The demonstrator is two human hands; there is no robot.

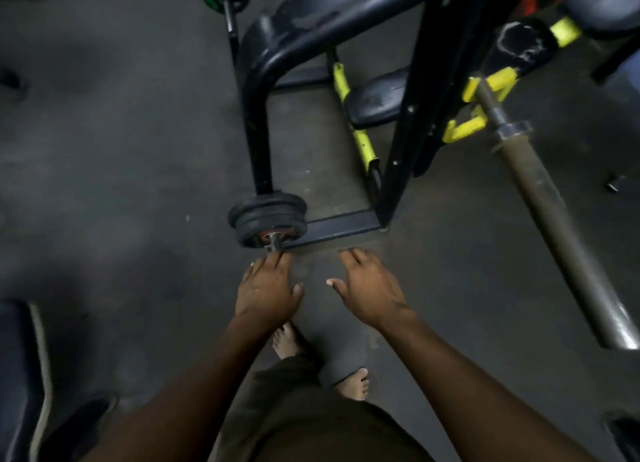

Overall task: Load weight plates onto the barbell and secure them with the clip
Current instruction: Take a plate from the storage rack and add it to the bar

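Plates [267, 215] are sitting stacked on a short storage peg low on the bench frame [258, 91], and none are showing on the barbell sleeve [561, 233], so I judge that loading is only beginning and both loading and clipping are still ahead. Going left to right from that frame: the left hand [266, 288] is reaching with fingers loosely spread and holding nothing, its fingertips just at the peg's end below the stack. Right of the stack, near the frame's floor bar, the right hand [369, 288] is hovering spread and empty too. Far to the frame's right, the bare sleeve is sloping down from its yellow hooks [485, 91] (its collar is showing, no plate against it). No clip is showing clearly; a small dark object [614, 183] right of the sleeve is possibly one, but blur is hiding its shape. How many plates are stacked is hard to count.
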